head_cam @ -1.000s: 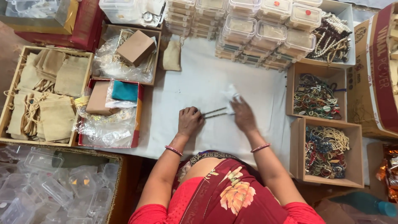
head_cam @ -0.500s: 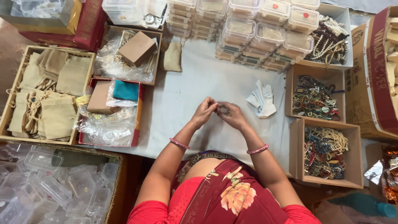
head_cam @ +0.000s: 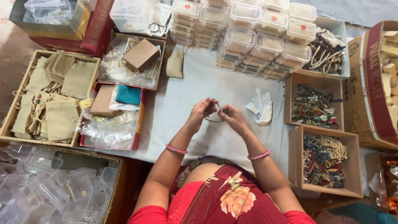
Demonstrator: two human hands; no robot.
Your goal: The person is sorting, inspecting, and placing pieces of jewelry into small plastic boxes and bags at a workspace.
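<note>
Near the front edge of the cloth-covered table (head_cam: pixel 182 95), you are pinching a thin bangle (head_cam: pixel 214 119) between both hands: your left hand (head_cam: pixel 202 113) and right hand (head_cam: pixel 230 117) are each closing fingertips on its upper rim, holding it just above the cloth, with crumpled white paper (head_cam: pixel 260 107) lying just right of them.

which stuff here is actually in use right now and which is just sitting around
In hand:
- left hand and right hand, both pinching a thin bangle above the grey cloth

Lying about:
- white folded paper, beside the right hand
- boxes of beaded jewellery
- stacked clear lidded containers
- jute pouches
- small brown boxes
- empty clear tubs
</note>
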